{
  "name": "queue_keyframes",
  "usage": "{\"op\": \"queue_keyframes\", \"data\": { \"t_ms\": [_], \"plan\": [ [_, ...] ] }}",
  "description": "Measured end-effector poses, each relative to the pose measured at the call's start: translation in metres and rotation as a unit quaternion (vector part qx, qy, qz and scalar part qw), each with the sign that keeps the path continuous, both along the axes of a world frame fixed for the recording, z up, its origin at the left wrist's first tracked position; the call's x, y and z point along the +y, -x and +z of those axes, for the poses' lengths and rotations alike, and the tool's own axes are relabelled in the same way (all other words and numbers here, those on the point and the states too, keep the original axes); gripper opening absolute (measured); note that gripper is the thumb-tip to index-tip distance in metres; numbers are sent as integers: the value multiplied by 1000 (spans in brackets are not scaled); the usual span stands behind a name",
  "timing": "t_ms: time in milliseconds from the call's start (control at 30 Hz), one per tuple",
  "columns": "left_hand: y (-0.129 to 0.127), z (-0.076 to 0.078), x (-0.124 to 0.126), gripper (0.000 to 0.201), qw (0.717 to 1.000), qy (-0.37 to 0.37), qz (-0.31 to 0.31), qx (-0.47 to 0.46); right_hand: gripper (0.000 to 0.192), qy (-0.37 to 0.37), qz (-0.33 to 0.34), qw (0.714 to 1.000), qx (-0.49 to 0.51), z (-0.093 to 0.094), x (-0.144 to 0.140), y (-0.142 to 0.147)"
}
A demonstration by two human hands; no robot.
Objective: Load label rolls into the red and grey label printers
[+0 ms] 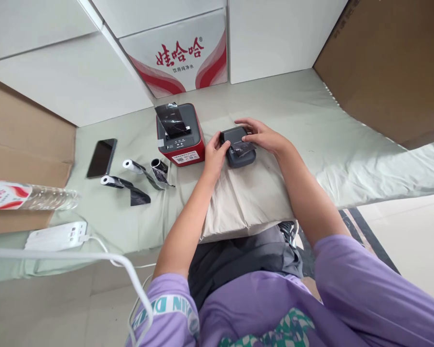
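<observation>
A small dark grey label printer rests on a beige folded cloth on the cloth-covered surface. My left hand grips its left side. My right hand lies over its top right, fingers on a strip of dark film that sticks out of it. Just to the left stands a bigger red and grey printer with a black film strip rising out of its slot.
Left of the red printer lie three small rolls with dark film, a black phone, a plastic water bottle and a white power strip with its cable. White boxes stand behind; brown cardboard stands at the right.
</observation>
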State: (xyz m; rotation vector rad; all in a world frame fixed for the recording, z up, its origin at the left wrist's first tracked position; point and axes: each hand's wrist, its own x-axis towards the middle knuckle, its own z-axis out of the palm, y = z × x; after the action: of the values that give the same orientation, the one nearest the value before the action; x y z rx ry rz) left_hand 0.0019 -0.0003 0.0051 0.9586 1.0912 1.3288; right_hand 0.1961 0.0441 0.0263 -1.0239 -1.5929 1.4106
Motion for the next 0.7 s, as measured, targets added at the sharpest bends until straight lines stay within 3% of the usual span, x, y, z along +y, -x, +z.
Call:
{"op": "queue_keyframes", "data": {
  "t_ms": [333,433,533,600,633,700],
  "plan": [
    [-3,-2,-4,54,996,-30,32,78,68,4,-54,999,-10,-10,2,8],
    [-6,7,-12,44,987,-102,75,99,65,-17,-77,997,-22,-16,8,11],
    [-7,29,-26,35,965,-225,106,86,58,-47,-96,994,-34,-18,10,14],
    [-4,54,-40,30,957,-276,66,55,55,-61,-100,992,-45,-17,8,14],
    [-2,69,-49,29,957,-287,6,39,53,-65,-101,991,-52,-15,7,14],
    [4,106,-71,29,940,-274,-199,31,51,-69,-101,990,-67,-11,4,14]
  ]
}}
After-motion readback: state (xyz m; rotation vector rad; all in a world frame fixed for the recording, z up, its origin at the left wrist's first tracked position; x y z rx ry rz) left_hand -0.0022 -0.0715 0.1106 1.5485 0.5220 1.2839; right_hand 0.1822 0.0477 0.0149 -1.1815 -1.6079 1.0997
